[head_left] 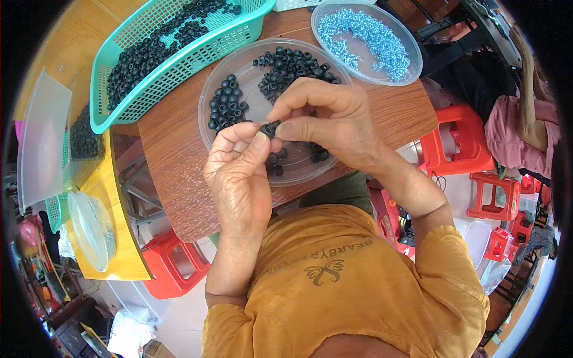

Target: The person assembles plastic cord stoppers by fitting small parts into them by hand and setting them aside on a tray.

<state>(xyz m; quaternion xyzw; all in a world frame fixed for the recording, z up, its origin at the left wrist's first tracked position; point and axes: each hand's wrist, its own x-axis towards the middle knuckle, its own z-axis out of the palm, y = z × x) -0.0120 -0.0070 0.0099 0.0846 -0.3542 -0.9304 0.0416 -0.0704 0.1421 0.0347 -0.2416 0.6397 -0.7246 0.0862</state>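
Over a shallow clear round tray (252,86), both my hands meet at a small black ball-shaped part (270,129) with a hollow opening. My left hand (239,179) pinches it between thumb and fingers from the left. From the right, the thumb and index finger of my right hand (343,122) close on the same part. Beneath, the tray holds loose black round parts (228,104) in a left pile and a larger pile (292,68) at the back. A few more black parts (276,160) lie under my hands, which partly hide them.
A teal plastic basket (179,67) of similar black parts stands at the back left of the brown table (173,173). An oval clear tray (365,56) with shiny blue-silver pieces sits at the back right. Red stools (456,140) stand around; a yellow table (110,232) is at left.
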